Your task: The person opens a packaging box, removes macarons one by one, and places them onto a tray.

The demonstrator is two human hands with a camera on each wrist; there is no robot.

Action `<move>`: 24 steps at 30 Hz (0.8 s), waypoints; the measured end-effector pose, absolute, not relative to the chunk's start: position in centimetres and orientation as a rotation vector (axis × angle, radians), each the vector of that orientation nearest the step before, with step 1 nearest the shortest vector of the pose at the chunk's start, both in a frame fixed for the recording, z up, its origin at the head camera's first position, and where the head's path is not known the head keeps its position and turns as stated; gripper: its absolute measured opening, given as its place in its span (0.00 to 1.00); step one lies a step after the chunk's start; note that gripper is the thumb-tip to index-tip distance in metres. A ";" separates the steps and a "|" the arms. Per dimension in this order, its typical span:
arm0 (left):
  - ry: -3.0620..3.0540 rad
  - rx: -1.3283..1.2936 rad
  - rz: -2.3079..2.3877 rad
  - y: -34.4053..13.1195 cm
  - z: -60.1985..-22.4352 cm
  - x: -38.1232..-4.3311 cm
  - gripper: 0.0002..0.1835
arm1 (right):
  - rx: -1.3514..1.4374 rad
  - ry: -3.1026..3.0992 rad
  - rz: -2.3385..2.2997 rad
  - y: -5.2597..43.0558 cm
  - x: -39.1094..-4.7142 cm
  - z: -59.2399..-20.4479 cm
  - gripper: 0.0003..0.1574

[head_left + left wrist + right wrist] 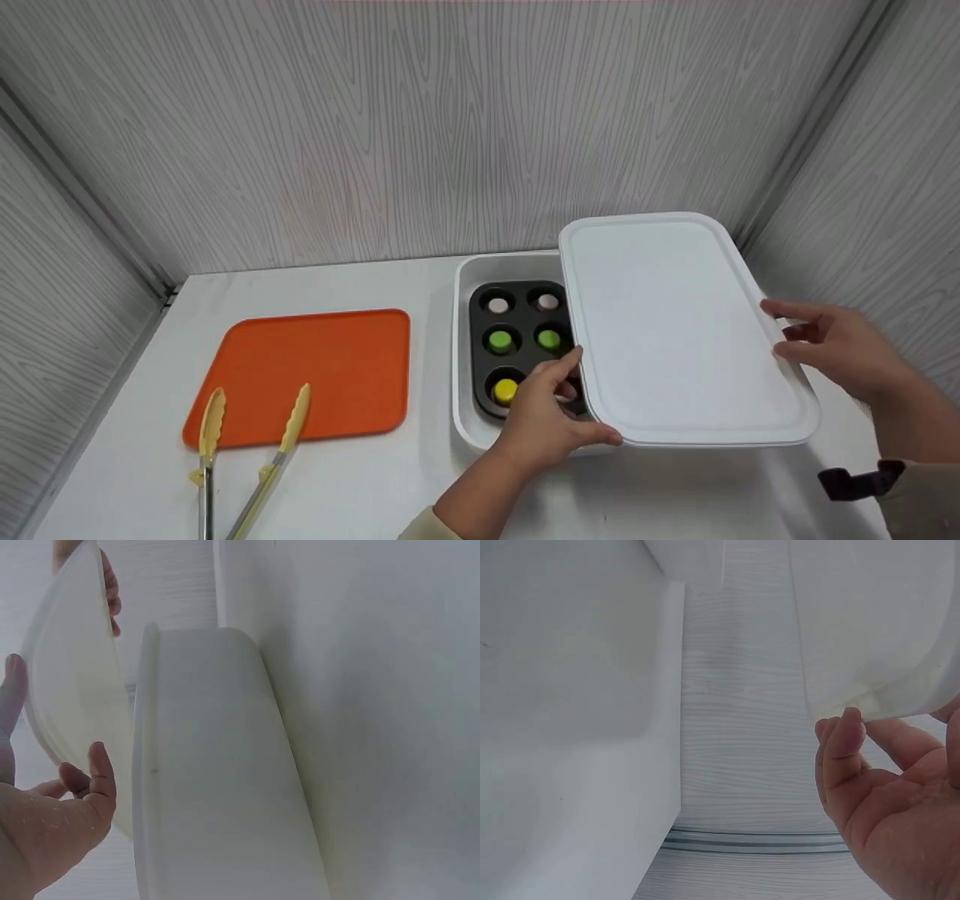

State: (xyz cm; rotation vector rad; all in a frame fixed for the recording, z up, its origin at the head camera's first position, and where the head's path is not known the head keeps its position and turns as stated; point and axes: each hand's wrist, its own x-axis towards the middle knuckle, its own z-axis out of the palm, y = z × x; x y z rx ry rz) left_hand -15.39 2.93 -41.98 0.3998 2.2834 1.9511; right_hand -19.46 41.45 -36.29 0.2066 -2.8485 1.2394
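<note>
A white rectangular lid (pixel 675 322) is held between both hands, raised above the right part of a white bin (pixel 463 360). My left hand (pixel 536 416) grips the lid's near left corner, thumb on the edge and fingers beneath. On the opposite side, my right hand (pixel 844 345) pinches the right edge. The left wrist view shows the lid (pixel 75 660) apart from the bin's wall (pixel 217 765). Inside the bin lies a dark muffin pan (pixel 480 360) whose cups hold small round pink, green and yellow pieces (pixel 500 342). The lid and left hand hide the pan's right side.
An orange tray (pixel 337 367) lies on the white table (pixel 405 495) to the left. Spread tongs (pixel 259 491) with cream tips rest partly over its near edge. Grey wood-grain panels (pixel 420 135) close off the back and both sides.
</note>
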 end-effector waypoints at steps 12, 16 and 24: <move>2.340 0.490 1.896 4.9 -42.4 -14.9 0.60 | 0.180 -2.779 1.359 43.4 -19.0 -36.7 0.39; 2.386 0.530 1.837 5.5 -42.5 -14.8 0.62 | 0.174 -2.764 1.385 44.0 -18.9 -37.0 0.37; 2.455 0.475 1.756 7.1 -42.5 -14.5 0.61 | 0.157 -2.764 1.377 45.2 -18.9 -37.3 0.36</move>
